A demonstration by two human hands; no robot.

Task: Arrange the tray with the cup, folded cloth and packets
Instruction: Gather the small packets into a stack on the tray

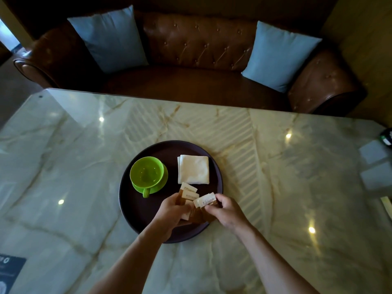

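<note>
A round dark tray (135, 211) lies on the marble table. On its left stands a green cup (146, 171) on a green saucer, handle toward me. A white folded cloth (193, 169) lies flat on the tray's far right. Several brown-and-white packets (189, 192) are fanned over the tray's near right part. My left hand (172, 211) grips the near ends of these packets. My right hand (226, 211) pinches one packet (205, 200) by its end, just right of the fan and above the tray's rim.
The marble table (84, 166) ends at a far edge before a brown leather sofa (197, 45) with two blue cushions. White cards and a dark object (387, 136) lie at the right edge. A dark printed card (10, 270) sits at the near left.
</note>
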